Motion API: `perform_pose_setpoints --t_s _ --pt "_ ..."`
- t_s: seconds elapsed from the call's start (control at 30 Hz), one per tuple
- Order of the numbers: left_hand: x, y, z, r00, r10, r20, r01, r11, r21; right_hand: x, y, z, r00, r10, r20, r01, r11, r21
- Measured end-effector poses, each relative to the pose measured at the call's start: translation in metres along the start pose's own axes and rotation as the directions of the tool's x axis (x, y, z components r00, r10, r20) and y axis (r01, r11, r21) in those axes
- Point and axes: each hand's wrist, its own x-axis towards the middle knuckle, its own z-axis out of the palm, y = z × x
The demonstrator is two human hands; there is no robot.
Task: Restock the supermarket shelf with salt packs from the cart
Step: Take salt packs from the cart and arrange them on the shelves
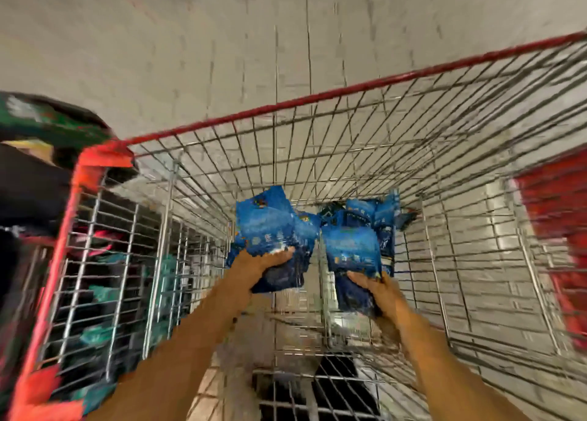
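Observation:
Both my arms reach down into a wire shopping cart point(317, 99) with a red rim. My left hand point(270, 261) grips a bunch of blue salt packs point(270, 227) by their lower edge. My right hand point(374, 285) grips another bunch of blue salt packs point(352, 246) beside them. More blue packs point(381, 214) show just behind the right bunch, against the cart's far wall. The picture is smeared by motion. No shelf is in view.
The cart's wire walls enclose both hands on all sides. A red object point(559, 217) stands outside the cart at the right. Dark and green blurred goods point(47, 125) lie at the left, beyond the red corner. Pale tiled floor point(190, 39) spreads ahead.

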Motion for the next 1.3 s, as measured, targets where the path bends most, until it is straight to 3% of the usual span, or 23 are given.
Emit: perform_pose_setpoints --t_s 0.13,0.3,0.53,0.67,0.8,1.0,1.13,1.3 --pt "-0.081 0.041 -0.03 0.986 0.147 -0.081 -0.147 0.989 0.006 -0.077 -0.041 0.031 0.991 -0.131 0.021 0.129 0.99 0.047" --pt "-0.195 0.076 -0.063 0.915 0.367 -0.166 -0.38 0.923 -0.058 -0.181 -0.077 0.065 0.938 -0.336 0.08 0.331 0.941 0.075" --pt "-0.335 0.118 -0.114 0.739 0.62 -0.265 -0.653 0.756 -0.053 -0.283 -0.13 0.131 0.807 -0.554 0.206 0.557 0.829 0.047" --pt "-0.398 0.132 -0.148 0.594 0.689 -0.416 -0.759 0.651 -0.007 -0.325 -0.167 0.188 0.655 -0.652 0.382 0.674 0.732 0.095" --pt "-0.457 0.131 -0.18 0.413 0.717 -0.561 -0.825 0.555 0.102 -0.366 -0.191 0.248 0.447 -0.7 0.557 0.745 0.636 0.201" --pt "-0.545 0.103 -0.222 0.112 0.658 -0.744 -0.792 0.512 0.334 -0.412 -0.185 0.336 0.212 -0.587 0.781 0.728 0.628 0.274" --pt "-0.603 0.067 -0.245 -0.04 0.541 -0.84 -0.767 0.522 0.372 -0.455 -0.159 0.386 0.052 -0.483 0.874 0.688 0.652 0.319" --pt "-0.68 0.018 -0.258 -0.225 0.411 -0.883 -0.749 0.507 0.427 -0.532 -0.112 0.43 -0.095 -0.376 0.922 0.63 0.694 0.348"
